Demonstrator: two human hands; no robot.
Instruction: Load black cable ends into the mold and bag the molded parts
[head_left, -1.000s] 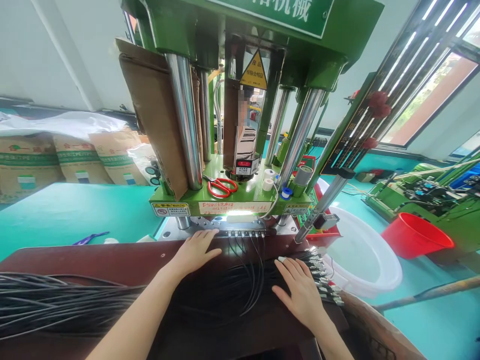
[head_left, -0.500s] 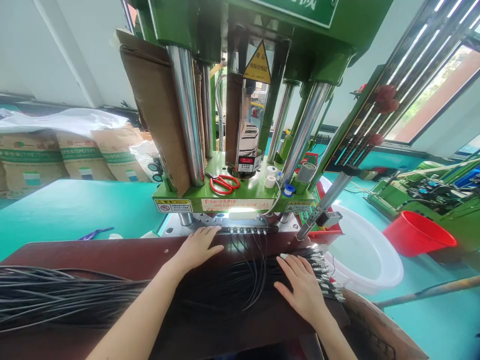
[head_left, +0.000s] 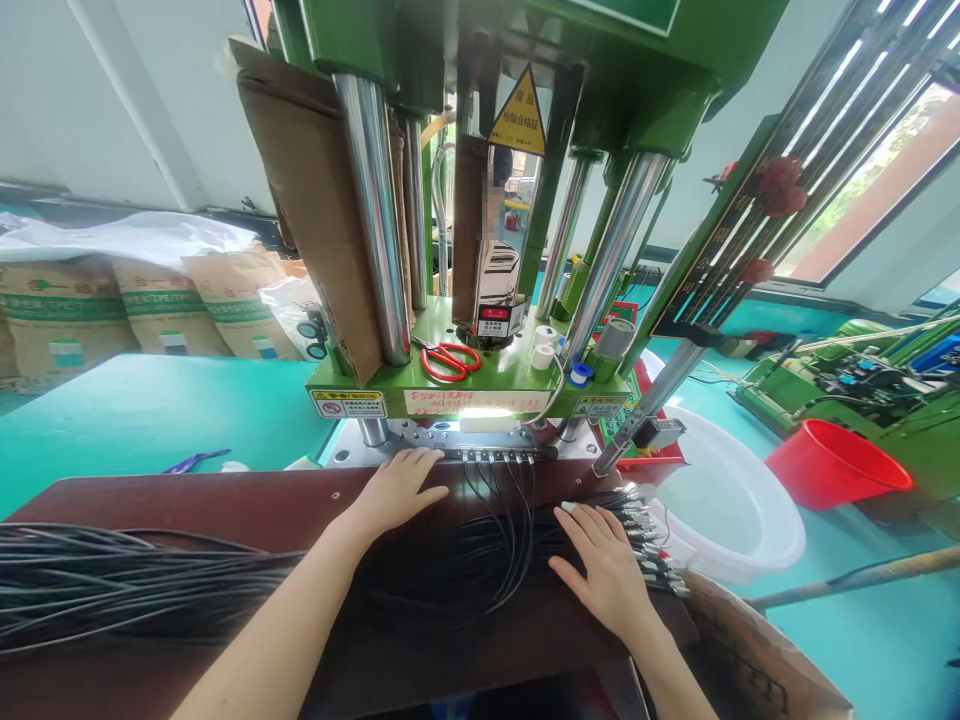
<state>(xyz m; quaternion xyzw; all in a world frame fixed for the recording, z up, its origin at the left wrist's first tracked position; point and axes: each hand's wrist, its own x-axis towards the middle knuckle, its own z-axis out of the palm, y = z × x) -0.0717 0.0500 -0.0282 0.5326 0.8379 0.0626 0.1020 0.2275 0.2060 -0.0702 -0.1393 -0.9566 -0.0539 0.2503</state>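
Note:
My left hand [head_left: 397, 492] is open, its fingers reaching to the left end of a dark metal mold bar [head_left: 551, 453] at the front of the green press [head_left: 360, 375]. Several black cables [head_left: 525, 540] run from connectors [head_left: 499, 457] seated along that bar and curve down onto the brown board. Spread over the cable bundle on the right lies my right hand [head_left: 604, 560], open, with a white covering on one fingertip. Just beyond it, silvery connector ends [head_left: 652, 545] of the bundle stick out. Nothing is gripped in either hand.
Red-handled scissors [head_left: 452, 361], tape rolls [head_left: 544, 352] and a lamp [head_left: 487, 424] sit on the press. More black cables [head_left: 112, 590] lie at left on the brown board [head_left: 187, 495]. At right are a white tub [head_left: 787, 535], red bucket [head_left: 840, 485] and cardboard box [head_left: 757, 640].
Both hands keep almost the same place and pose. The view has shifted very slightly; the cables and connectors look unchanged.

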